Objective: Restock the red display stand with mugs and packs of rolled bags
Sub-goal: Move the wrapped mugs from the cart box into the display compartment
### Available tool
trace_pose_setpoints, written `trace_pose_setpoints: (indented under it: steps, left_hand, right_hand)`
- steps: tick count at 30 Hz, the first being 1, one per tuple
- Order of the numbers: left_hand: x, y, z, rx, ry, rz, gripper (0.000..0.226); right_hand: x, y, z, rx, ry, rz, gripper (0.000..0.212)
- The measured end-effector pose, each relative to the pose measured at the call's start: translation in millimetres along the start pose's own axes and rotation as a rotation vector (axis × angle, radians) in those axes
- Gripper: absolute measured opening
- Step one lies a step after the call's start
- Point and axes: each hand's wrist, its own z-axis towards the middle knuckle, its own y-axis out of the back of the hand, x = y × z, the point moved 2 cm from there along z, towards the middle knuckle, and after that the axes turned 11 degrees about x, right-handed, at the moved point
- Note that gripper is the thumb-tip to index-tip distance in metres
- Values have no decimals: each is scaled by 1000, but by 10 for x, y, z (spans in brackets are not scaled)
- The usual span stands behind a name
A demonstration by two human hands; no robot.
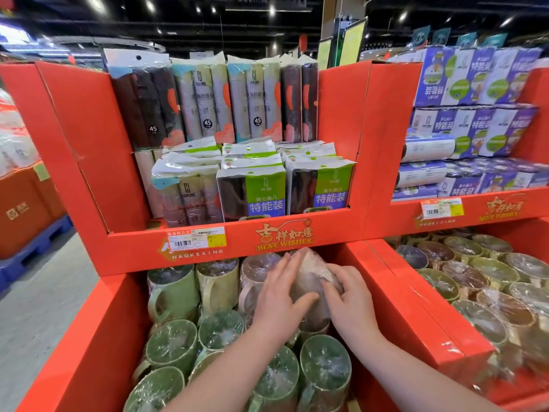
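While the wrapped mug (307, 282) is clamped between left hand (277, 295) and right hand (352, 304) at 1 o'clock in the lower bin (98, 337) of the red stand (341, 138), it should be seated upright, film untorn.

A shop floor: red display stands (89, 162) stocked with packaged goods, barcoded price labels (196, 237) on the shelf edges.
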Motion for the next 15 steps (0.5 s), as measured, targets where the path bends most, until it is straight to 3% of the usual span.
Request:
trace_pose_setpoints:
  steps: [6,12,13,15]
  left_hand:
    - [-80,41,15,-196,145,-216,41]
    - [-48,82,2,-345,301,-595,28]
    - [-53,90,-2,-357,314,-682,22]
    - [-55,94,0,-376,337,-792,19]
  right_hand:
    - [99,63,-23,65,74,51,32]
    - [31,85,-111,42,23,147,101]
    - [20,65,-129,38,26,151,103]
    - [18,46,-135,21,54,149,86]
